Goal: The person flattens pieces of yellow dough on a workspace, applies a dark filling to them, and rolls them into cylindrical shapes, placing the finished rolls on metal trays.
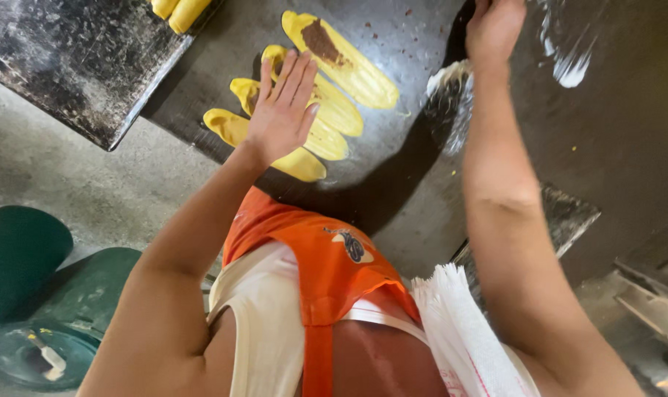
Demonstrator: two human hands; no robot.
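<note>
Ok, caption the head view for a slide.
Left hand pressing flattened yellow dough pieces on a dark worktop; right hand reaching further along it.

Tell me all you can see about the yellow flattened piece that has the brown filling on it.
The yellow piece with brown filling is a long, flat oval of soft-looking dough, lying slanted on the dark work surface. A brown, crumbly patch covers its upper end. It is the farthest of four such pieces. No hand touches it; the left hand rests flat on the neighbouring pieces.
</note>
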